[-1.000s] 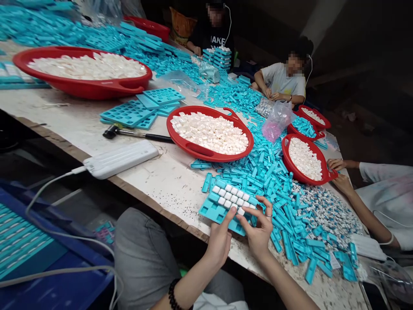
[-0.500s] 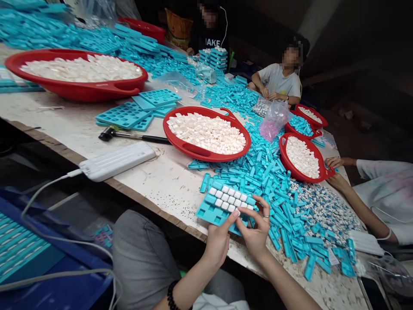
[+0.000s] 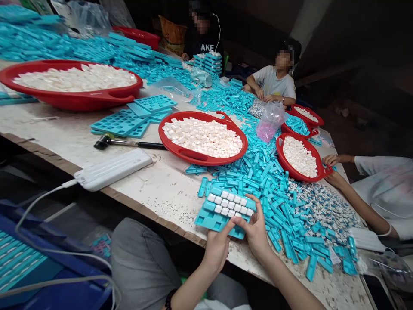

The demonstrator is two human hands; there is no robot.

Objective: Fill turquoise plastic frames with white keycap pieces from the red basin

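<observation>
Between my hands, above the table's front edge, is a blue tray (image 3: 204, 218) with rows of white keycap-like pieces (image 3: 227, 204) on its upper part. Blue recesses show bare along its lower part. My left hand (image 3: 217, 247) grips the tray's lower edge, its thumb on the front and its fingers hidden beneath. My right hand (image 3: 257, 232) holds the right side, thumb on the lowest white row and index finger along the right corner. Both thumb tips are close together. Loose blue pieces (image 3: 280, 206) lie just behind and right of the tray.
Red basins of white pieces (image 3: 203, 161) (image 3: 97, 98) stand on the table. A hammer (image 3: 138, 144) and a white power bank (image 3: 112, 169) lie left. A person's hands (image 3: 334, 165) are at the right, with a phone (image 3: 376, 290) at the lower right. Two people sit behind.
My right hand's fingers have closed around the tray's right side, and its thumb now presses by the lowest white row. The tray tilts slightly differently. The whole view has shifted a little.
</observation>
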